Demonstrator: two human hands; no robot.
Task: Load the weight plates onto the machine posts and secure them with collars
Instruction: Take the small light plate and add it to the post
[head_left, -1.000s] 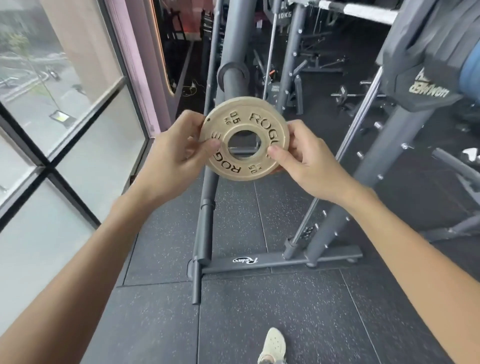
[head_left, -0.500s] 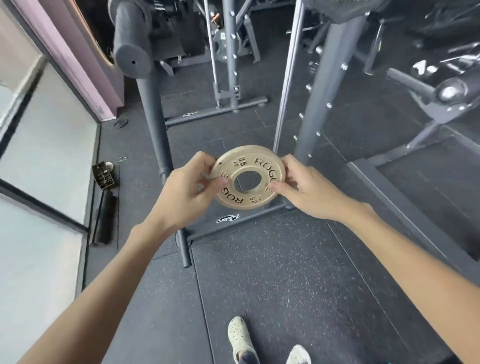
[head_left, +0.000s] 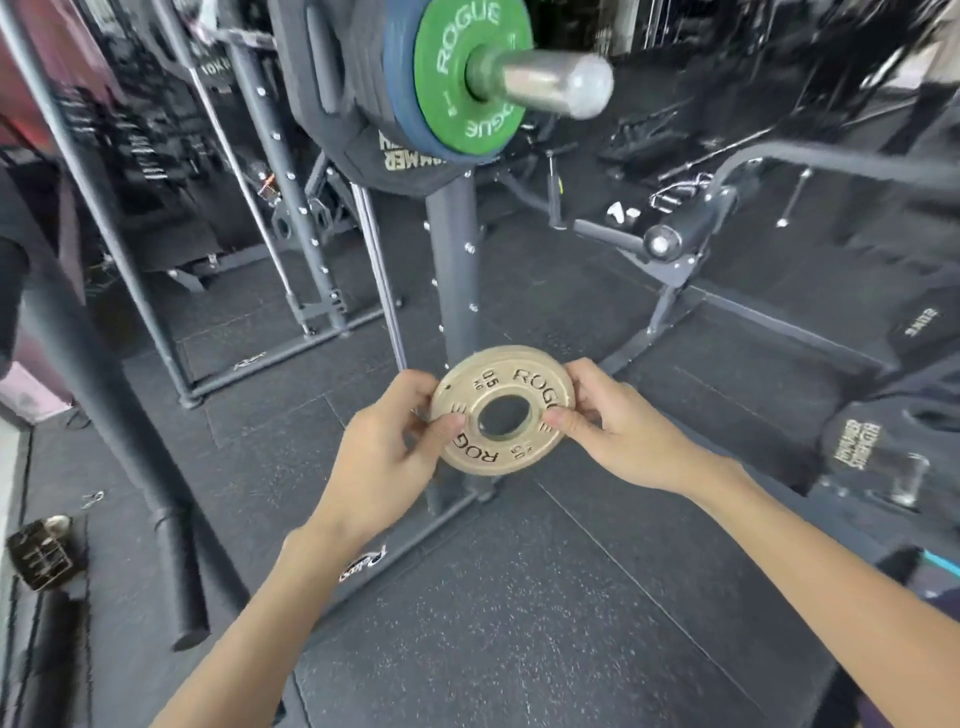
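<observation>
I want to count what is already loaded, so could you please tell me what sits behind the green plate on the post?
Behind the green plate a blue plate shows at its rim, then dark plates. Their number and markings are covered.

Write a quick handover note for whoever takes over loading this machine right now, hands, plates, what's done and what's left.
Left hand and right hand: both grip the small tan plate by its rim, held flat, well below the post.
Machine post: already carries a green plate outermost, a blue plate behind it and black plates further in; its bare steel end sticks out.
Done: larger plates loaded.
Left: lift the tan plate, slide it onto the post, then fit a collar. No collar is on the post.
</observation>
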